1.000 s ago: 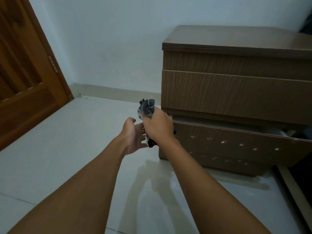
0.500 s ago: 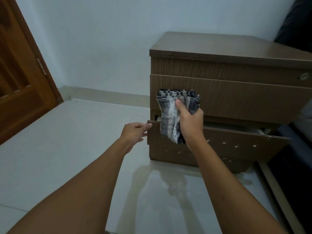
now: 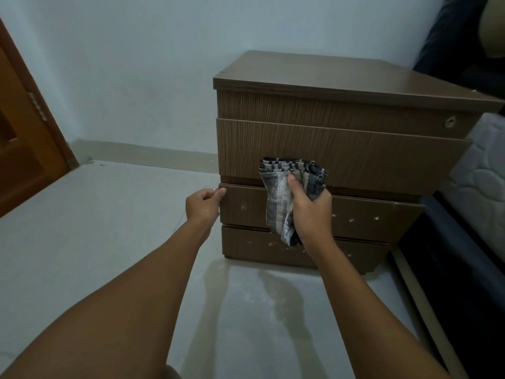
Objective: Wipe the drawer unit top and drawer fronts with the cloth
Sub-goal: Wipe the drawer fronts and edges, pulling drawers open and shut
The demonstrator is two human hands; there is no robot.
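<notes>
The right hand (image 3: 308,212) is clamped on the cloth (image 3: 281,192), with the thumb pressed over the bunched folds. The cloth's upper edge sits low on the upper drawer front (image 3: 355,151) and its tail hangs across the middle drawer front (image 3: 369,214). The left hand (image 3: 203,205) curls round that drawer front's left edge, as if steadying it. The fronts run long side to side, mostly to the right of the cloth, so I'd expect a sideways sweep. The top (image 3: 328,75) lies above and beyond. I can't tell whether the cloth actually presses the wood. The mattress (image 3: 481,181) crowds the unit's right end.
</notes>
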